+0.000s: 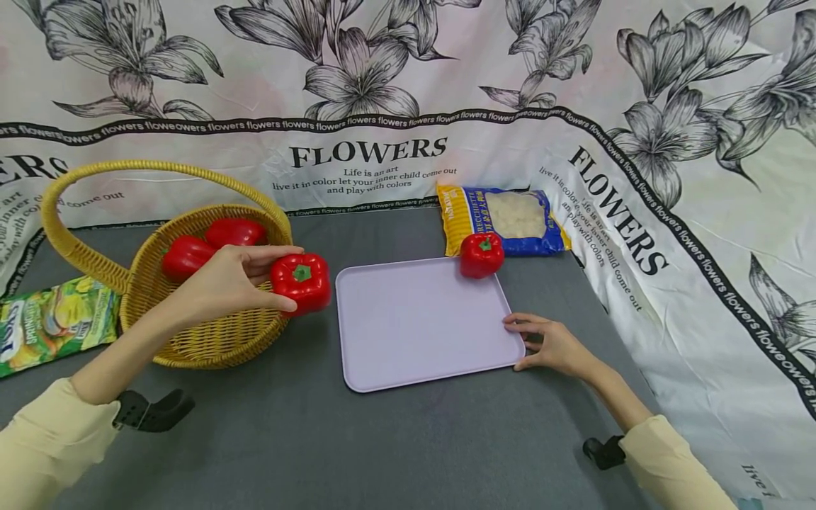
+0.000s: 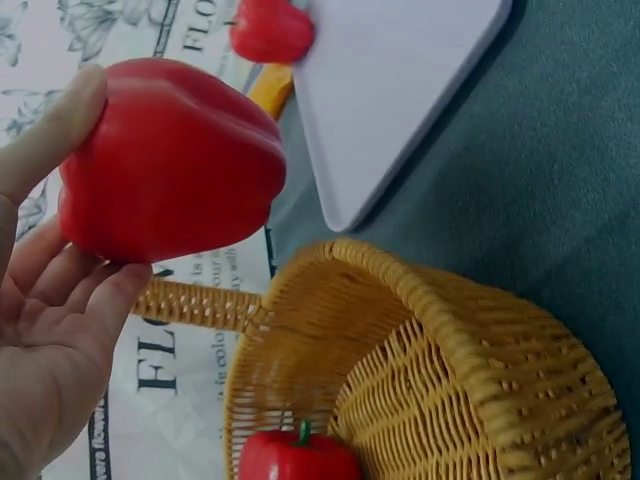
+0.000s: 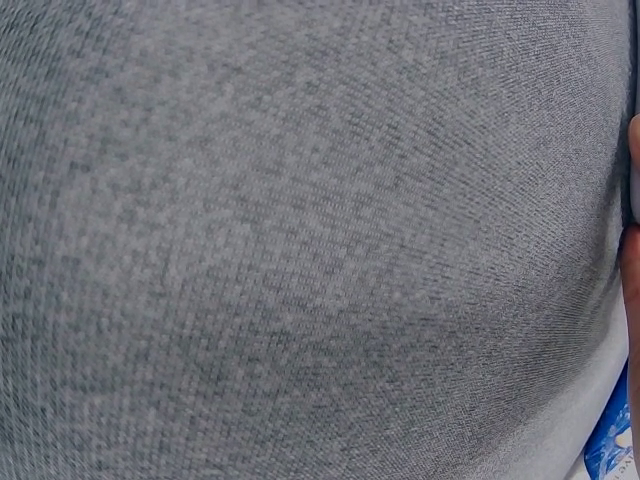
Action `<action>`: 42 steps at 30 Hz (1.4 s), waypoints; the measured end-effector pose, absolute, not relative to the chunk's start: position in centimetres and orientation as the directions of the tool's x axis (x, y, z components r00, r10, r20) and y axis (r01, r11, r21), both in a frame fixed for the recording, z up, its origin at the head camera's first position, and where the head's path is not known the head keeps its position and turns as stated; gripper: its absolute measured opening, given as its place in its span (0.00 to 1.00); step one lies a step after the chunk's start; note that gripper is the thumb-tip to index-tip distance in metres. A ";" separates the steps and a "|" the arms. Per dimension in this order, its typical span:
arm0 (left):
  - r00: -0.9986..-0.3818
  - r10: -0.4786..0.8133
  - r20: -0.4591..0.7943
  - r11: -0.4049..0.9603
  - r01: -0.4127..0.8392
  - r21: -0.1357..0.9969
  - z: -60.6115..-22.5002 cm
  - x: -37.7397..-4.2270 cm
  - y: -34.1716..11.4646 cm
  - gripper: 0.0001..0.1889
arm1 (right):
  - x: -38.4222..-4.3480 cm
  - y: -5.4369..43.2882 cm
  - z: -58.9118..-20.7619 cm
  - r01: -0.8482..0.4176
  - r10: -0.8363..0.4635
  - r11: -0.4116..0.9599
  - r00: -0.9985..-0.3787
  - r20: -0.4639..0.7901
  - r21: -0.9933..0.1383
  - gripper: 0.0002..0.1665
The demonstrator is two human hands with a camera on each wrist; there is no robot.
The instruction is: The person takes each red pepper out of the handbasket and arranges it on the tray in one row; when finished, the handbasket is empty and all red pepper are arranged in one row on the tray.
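My left hand (image 1: 219, 283) holds a red bell pepper (image 1: 301, 283) between thumb and fingers, past the right rim of a yellow wicker basket (image 1: 223, 350). In the left wrist view the thumb lies on one side of this pepper (image 2: 175, 165) and the fingers on the opposite side. Two more red peppers (image 1: 236, 232) lie inside the basket. At the right, my right hand (image 1: 554, 347) grips the lilac tray (image 1: 421, 326) by its near right corner, fingers at the side rim and thumb at the corner. Another red pepper (image 1: 482, 256) sits at the tray's far right corner.
A blue and yellow pasta bag (image 1: 516, 216) lies behind the tray. At the far left, a green packet (image 1: 60, 322) lies against the basket, whose tall handle (image 1: 159, 167) arches up. Flower-printed cloth (image 1: 363, 163) borders the grey table (image 1: 408, 446) at the back and right.
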State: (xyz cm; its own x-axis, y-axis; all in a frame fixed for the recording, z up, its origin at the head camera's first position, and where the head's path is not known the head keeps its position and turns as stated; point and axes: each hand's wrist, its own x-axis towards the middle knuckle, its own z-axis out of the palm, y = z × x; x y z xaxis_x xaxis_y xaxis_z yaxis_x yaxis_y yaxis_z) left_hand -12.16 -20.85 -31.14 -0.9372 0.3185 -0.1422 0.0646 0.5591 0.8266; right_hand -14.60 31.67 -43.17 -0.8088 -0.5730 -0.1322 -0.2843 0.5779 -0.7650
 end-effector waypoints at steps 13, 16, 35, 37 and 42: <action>-0.890 0.394 -0.230 0.370 -0.075 0.926 -32.6 -14.8 -18.8 0.36 | -14.7 31.7 -43.3 -0.274 -0.563 0.591 -0.813 -0.145 -0.759 0.40; -0.888 0.409 -0.211 0.331 -0.072 0.941 -33.3 -15.3 -18.0 0.35 | -14.7 31.7 -43.3 -0.273 -0.564 0.590 -0.813 -0.146 -0.760 0.40; -0.896 0.407 -0.179 0.220 -0.094 0.971 -35.5 -18.0 -11.9 0.33 | -14.7 31.8 -43.3 -0.283 -0.569 0.584 -0.811 -0.135 -0.760 0.40; -0.898 0.399 -0.186 0.220 -0.103 0.970 -35.8 -18.3 -11.4 0.32 | -14.7 31.7 -43.4 -0.281 -0.569 0.585 -0.810 -0.139 -0.761 0.40; -0.897 0.398 -0.193 0.261 -0.092 0.961 -36.3 -19.4 -10.5 0.32 | -14.7 31.8 -43.3 -0.282 -0.567 0.590 -0.812 -0.140 -0.757 0.40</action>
